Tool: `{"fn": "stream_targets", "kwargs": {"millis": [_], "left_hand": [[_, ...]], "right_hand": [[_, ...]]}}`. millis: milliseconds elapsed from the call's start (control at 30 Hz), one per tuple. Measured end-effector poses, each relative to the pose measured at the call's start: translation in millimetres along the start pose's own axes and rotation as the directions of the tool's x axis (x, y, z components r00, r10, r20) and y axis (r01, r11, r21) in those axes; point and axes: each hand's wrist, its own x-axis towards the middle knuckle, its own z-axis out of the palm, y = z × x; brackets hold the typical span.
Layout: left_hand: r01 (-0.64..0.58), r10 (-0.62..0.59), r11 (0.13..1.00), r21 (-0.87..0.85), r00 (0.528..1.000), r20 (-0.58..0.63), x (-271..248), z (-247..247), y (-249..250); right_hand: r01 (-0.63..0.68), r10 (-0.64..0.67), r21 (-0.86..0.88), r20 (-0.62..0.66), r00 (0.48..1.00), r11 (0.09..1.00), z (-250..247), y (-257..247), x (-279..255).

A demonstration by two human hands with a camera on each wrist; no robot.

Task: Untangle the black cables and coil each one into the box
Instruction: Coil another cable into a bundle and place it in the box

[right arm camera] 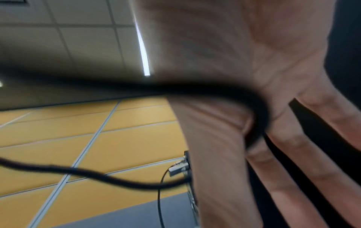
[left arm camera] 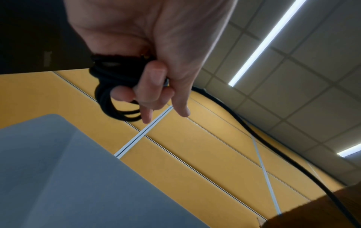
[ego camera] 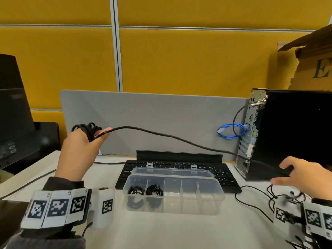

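Observation:
My left hand (ego camera: 93, 135) is raised at the left and grips a coil of black cable (ego camera: 86, 128); in the left wrist view its fingers (left arm camera: 150, 86) curl through the coil's loops (left arm camera: 109, 98). The free length of cable (ego camera: 170, 136) sags across to my right hand (ego camera: 287, 174) beside the computer. There the cable (right arm camera: 259, 111) lies in the crook between thumb and straight fingers (right arm camera: 293, 146). A clear compartment box (ego camera: 206, 203) stands open on the table. Its two leftmost compartments each hold a coiled black cable (ego camera: 136, 190) (ego camera: 154, 190). Thin black cables (ego camera: 260, 198) lie tangled at the right.
The box lid rests on a black keyboard (ego camera: 222, 175). A black computer tower (ego camera: 287, 132) with a blue cable (ego camera: 228, 131) stands at the right, below a cardboard box (ego camera: 314, 60). A grey divider (ego camera: 161, 114) lines the back; a monitor (ego camera: 12, 114) stands left.

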Motion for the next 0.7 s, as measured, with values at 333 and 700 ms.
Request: {"fn": "stream_targets", "kwargs": {"millis": [333,700], "left_hand": [[-0.119,0.15,0.988,-0.1,0.897,0.415,-48.5,56.8,54.5],[-0.155,0.171,0.985,-0.073,0.893,0.416,-51.8,64.3,54.4]], "right_hand": [[0.671,-0.635,0.641,-0.35,0.689,0.374,-58.0,-110.2,-70.9],[0.709,-0.796,0.601,-0.191,0.575,0.369,-57.1,-123.3,-84.4]]}}
